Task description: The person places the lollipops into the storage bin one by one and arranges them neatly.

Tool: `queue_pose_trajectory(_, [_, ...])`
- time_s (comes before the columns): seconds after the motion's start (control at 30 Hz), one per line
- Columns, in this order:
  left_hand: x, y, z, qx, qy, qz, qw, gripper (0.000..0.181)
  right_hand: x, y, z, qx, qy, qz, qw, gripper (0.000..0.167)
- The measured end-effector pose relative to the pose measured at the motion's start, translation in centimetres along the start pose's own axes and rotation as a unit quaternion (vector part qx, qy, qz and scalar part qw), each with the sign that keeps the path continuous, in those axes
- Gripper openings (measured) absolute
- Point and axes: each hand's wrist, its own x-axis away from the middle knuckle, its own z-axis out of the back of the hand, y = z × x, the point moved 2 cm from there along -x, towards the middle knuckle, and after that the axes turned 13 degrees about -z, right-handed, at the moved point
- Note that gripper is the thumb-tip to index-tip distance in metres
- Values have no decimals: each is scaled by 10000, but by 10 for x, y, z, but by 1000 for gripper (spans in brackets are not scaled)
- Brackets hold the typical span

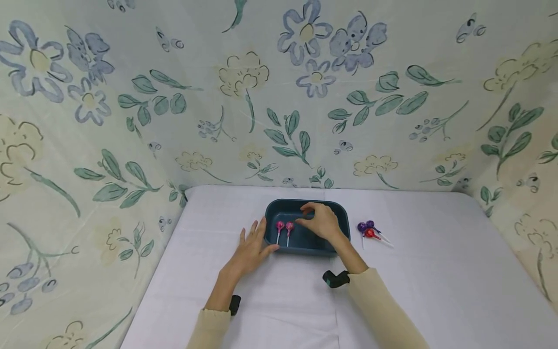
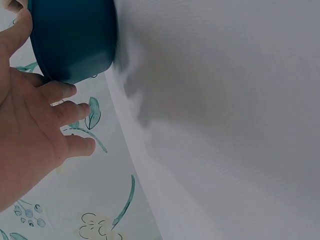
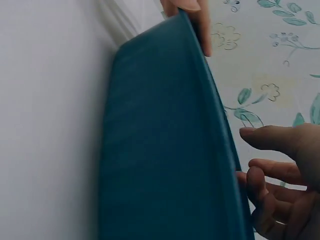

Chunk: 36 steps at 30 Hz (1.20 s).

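Note:
A dark teal plastic container [image 1: 307, 251] stands on the white cloth. Inside it, on the left, two pink lollipops [image 1: 280, 225] lie side by side, sticks toward the front. My left hand [image 1: 250, 252] touches the container's left side, fingers spread and mostly straight, thumb at the front rim. In the left wrist view the left hand [image 2: 35, 120] lies along the outer wall. My right hand [image 1: 321, 220] is over the container's right part, thumb and index finger apart. In the right wrist view nothing shows between the right hand's [image 3: 285, 180] fingertips.
Right of the container, two purple lollipops [image 1: 362, 227] and a red lollipop [image 1: 369, 233] lie close together on the white-covered table [image 1: 436, 271]. A floral curtain [image 1: 279, 97] hangs behind the table and along both sides. Dark devices [image 1: 335, 279] sit at both wrists.

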Motion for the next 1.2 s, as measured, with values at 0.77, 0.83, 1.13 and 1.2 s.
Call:
queue_pose_trajectory(0.77, [-1, -2, -2, 43, -3, 98, 9999, 92, 22, 150, 118, -57, 556, -1139, 9919, 33])
queue_pose_trajectory(0.83, [-1, -2, -2, 40, -1, 81, 10000, 92, 22, 156, 115, 40, 337, -1258, 9915, 33])
queue_pose_trajectory(1.13, [-1, -3, -3, 39, 37, 29, 10000, 93, 19, 172, 107, -22, -252, -1235, 9920, 37])
queue_pose_trajectory(1.2, [-1, -4, -3, 18, 40, 6, 10000, 93, 18, 174, 106, -42, -308, -1145, 9929, 37])
